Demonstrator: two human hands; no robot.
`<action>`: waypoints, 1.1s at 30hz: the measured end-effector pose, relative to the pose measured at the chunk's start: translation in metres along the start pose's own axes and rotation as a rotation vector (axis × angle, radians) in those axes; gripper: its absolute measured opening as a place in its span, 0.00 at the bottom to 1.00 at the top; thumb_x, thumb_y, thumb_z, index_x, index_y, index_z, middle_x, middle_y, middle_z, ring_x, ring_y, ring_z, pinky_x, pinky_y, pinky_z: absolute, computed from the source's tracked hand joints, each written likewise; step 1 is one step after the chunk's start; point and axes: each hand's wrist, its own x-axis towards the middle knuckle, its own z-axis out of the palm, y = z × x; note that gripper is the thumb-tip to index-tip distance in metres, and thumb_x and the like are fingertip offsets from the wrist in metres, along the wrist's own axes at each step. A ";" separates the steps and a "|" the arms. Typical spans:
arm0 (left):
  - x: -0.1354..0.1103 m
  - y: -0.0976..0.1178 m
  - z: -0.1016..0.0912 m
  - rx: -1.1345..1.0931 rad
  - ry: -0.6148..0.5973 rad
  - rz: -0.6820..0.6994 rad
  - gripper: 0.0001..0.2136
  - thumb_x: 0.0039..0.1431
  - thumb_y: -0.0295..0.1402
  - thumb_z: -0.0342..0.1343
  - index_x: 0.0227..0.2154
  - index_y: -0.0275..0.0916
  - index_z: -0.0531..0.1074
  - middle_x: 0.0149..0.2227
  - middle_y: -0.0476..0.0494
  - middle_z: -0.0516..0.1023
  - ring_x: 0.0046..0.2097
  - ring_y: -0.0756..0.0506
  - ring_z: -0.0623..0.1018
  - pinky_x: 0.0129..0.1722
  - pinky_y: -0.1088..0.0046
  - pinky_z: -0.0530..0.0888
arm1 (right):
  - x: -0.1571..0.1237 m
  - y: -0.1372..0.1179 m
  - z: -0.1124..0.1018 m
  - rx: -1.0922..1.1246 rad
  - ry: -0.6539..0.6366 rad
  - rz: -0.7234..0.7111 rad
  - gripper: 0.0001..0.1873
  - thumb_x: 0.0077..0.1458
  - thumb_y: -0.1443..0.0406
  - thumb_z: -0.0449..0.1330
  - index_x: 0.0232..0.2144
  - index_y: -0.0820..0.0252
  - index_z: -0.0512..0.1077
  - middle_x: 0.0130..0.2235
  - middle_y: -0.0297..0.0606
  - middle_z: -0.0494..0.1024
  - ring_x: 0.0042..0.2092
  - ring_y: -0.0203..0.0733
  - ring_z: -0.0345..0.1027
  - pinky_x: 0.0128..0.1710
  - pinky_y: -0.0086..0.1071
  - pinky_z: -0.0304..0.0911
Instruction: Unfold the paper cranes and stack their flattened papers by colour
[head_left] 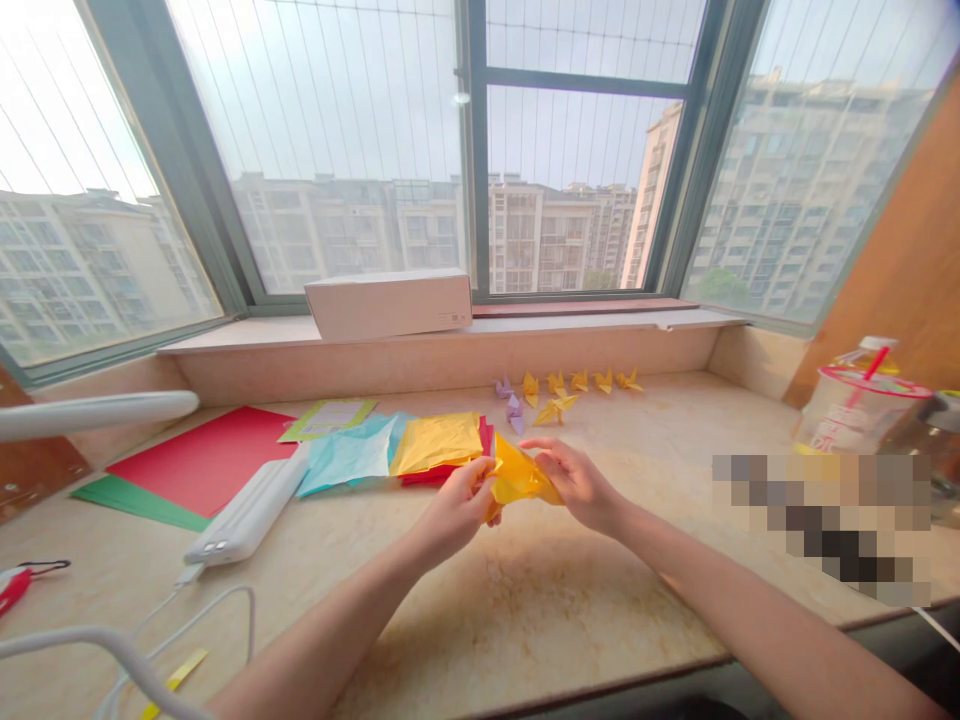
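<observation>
A partly folded yellow paper (517,478) is held just above the stone counter (525,600), between both hands. My left hand (459,508) pinches its left edge with closed fingers. My right hand (574,480) grips its right side, fingers curled over the top. Behind them lies a stack of coloured paper squares: yellow (439,441), light blue (349,455) and red beneath. Several folded paper cranes (570,385), mostly yellow and some purple, stand in a row near the back wall.
Large red (202,460) and green (131,500) sheets lie at the left, next to a white power bank (247,510) with its cable. A white box (390,303) sits on the windowsill. A plastic cup with a red straw (855,405) stands at the right.
</observation>
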 end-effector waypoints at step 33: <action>-0.002 0.004 -0.018 -0.112 -0.386 -0.080 0.19 0.52 0.43 0.64 0.42 0.35 0.76 0.40 0.41 0.79 0.38 0.47 0.77 0.36 0.75 0.69 | 0.009 -0.014 -0.044 -0.563 0.036 -0.129 0.17 0.65 0.56 0.51 0.38 0.58 0.78 0.35 0.37 0.81 0.35 0.41 0.72 0.36 0.32 0.63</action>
